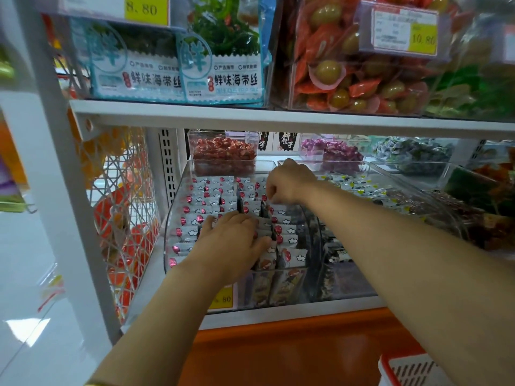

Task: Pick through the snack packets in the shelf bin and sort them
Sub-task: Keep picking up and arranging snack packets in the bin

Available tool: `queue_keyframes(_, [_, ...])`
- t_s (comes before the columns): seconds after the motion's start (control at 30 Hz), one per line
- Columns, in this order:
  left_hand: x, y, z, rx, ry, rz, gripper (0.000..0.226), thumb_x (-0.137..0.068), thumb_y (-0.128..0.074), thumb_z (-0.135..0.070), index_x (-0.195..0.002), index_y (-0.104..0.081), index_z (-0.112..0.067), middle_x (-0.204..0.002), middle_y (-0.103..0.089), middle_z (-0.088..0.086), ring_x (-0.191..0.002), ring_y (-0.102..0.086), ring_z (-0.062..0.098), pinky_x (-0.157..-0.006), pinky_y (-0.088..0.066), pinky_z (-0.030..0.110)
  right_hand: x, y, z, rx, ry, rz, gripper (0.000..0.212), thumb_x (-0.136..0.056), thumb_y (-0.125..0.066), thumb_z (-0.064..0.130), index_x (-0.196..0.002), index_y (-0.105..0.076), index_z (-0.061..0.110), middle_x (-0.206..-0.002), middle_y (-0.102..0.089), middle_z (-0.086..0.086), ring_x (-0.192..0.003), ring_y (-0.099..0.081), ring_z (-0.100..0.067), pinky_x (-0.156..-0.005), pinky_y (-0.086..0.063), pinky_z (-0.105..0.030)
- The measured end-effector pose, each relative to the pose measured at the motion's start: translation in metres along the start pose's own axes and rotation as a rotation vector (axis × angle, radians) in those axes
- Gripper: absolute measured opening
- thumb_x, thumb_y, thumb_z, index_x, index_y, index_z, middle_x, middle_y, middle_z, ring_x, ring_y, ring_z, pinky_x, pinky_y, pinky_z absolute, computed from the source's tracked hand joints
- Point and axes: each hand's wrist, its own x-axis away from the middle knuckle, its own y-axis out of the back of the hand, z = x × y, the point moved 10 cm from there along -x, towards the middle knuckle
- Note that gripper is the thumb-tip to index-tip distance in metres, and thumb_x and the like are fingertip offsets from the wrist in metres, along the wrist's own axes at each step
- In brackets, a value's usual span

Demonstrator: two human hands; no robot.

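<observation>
Snack packets (206,201) (white, red-dotted, cloud-printed) seen standing in rows inside clear shelf bin (170,218), middle shelf. Left hand (228,240) laid flat on rows, fingers extended. Right hand (287,182) farther back, fingers (269,195) curled, one packet apparently pinched. Advised: neighbours pressed down while single packet is lifted straight up. Legible: "鲜味海带丝" on seaweed packs (223,79) above; price tags "8.80" (145,8), "10.80" (422,39); bin tag (223,299) partly hidden.
</observation>
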Motion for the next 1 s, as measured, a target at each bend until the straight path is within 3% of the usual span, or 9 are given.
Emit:
queue_keyframes(0.1, [0.001,0.003,0.002,0.007,0.012,-0.002,0.053,-0.097,-0.028,-0.048,-0.142,-0.034,-0.019,-0.151,-0.03,-0.002,-0.141,-0.019,0.017,-0.116,-0.009,0.049,-0.002,-0.002,0.0,0.043,-0.018,-0.023,0.012,-0.086,-0.063,0.017,-0.095,-0.068,0.022,-0.116,-0.055,-0.011,-0.121,-0.038,-0.03,-0.092,-0.035,-0.037])
queue_keyframes(0.27, [0.005,0.005,-0.001,0.012,0.015,-0.006,0.053,-0.098,-0.028,-0.047,-0.142,-0.035,-0.019,-0.15,-0.031,-0.001,-0.14,-0.02,0.018,-0.116,-0.009,0.048,-0.006,-0.005,-0.003,0.042,-0.056,-0.018,0.025,-0.088,-0.061,0.015,-0.113,-0.063,0.019,-0.118,-0.057,-0.009,-0.122,-0.038,-0.03,-0.092,-0.035,-0.039])
queue_keyframes(0.37, [0.005,0.007,-0.003,0.029,0.011,-0.019,0.053,-0.097,-0.029,-0.047,-0.141,-0.036,-0.018,-0.15,-0.032,-0.001,-0.139,-0.021,0.019,-0.116,-0.01,0.048,-0.007,-0.011,-0.002,0.07,-0.086,0.004,0.018,-0.088,-0.057,0.01,-0.104,-0.066,0.014,-0.125,-0.051,-0.015,-0.122,-0.04,-0.033,-0.095,-0.037,-0.039])
queue_keyframes(0.47, [0.006,0.012,-0.001,0.06,0.021,-0.048,0.05,-0.098,-0.031,-0.045,-0.141,-0.037,-0.019,-0.149,-0.034,0.0,-0.138,-0.023,0.02,-0.116,-0.011,0.047,-0.007,-0.006,-0.004,-0.019,-0.099,-0.053,0.01,-0.087,-0.054,0.004,-0.089,-0.061,0.012,-0.114,-0.059,-0.012,-0.118,-0.044,-0.03,-0.092,-0.04,-0.039])
queue_keyframes(0.57, [0.006,0.021,0.001,0.068,0.034,-0.111,0.045,-0.098,-0.036,-0.042,-0.134,-0.044,-0.016,-0.142,-0.043,0.002,-0.132,-0.032,0.023,-0.113,-0.021,0.045,0.001,0.011,-0.016,-0.282,-0.137,-0.157,0.017,-0.086,-0.053,0.003,-0.075,-0.051,0.015,-0.099,-0.062,-0.01,-0.102,-0.055,-0.028,-0.086,-0.048,-0.04])
queue_keyframes(0.67, [0.007,0.038,0.002,0.13,0.043,-0.251,0.037,-0.097,-0.041,-0.033,-0.128,-0.05,-0.014,-0.13,-0.052,0.005,-0.12,-0.042,0.024,-0.105,-0.032,0.04,0.028,0.037,-0.029,-0.572,-0.164,-0.358,0.012,-0.087,-0.057,0.007,-0.079,-0.049,0.012,-0.087,-0.058,-0.008,-0.085,-0.056,-0.025,-0.079,-0.047,-0.041])
queue_keyframes(0.8, [0.016,0.058,0.005,0.21,0.063,-0.45,0.044,-0.097,-0.043,-0.026,-0.139,-0.039,-0.011,-0.139,-0.045,0.007,-0.126,-0.038,0.025,-0.103,-0.031,0.033,0.093,0.06,-0.045,-0.918,-0.226,-0.674,0.015,-0.09,-0.056,0.007,-0.079,-0.047,0.012,-0.084,-0.056,-0.011,-0.081,-0.059,-0.031,-0.07,-0.049,-0.042])
queue_keyframes(0.9, [0.023,0.061,0.009,0.533,0.107,-0.481,0.046,-0.097,-0.045,-0.029,-0.138,-0.039,-0.009,-0.121,-0.053,0.007,-0.109,-0.052,0.021,-0.09,-0.044,0.033,0.127,0.044,-0.047,-1.32,-0.292,-0.612,0.01,-0.092,-0.054,0.007,-0.083,-0.05,0.006,-0.096,-0.059,-0.021,-0.076,-0.063,-0.022,-0.053,-0.054,-0.024])
queue_keyframes(1.0, [0.027,0.049,0.012,1.021,0.156,-0.416,0.031,-0.097,-0.045,-0.026,-0.122,-0.053,-0.008,-0.096,-0.062,0.001,-0.079,-0.063,0.009,-0.061,-0.053,0.021,0.146,0.025,-0.035,-1.644,-0.31,-0.46,0.011,-0.09,-0.056,0.006,-0.08,-0.054,0.001,-0.094,-0.063,-0.015,-0.071,-0.066,-0.018,-0.055,-0.054,-0.023])
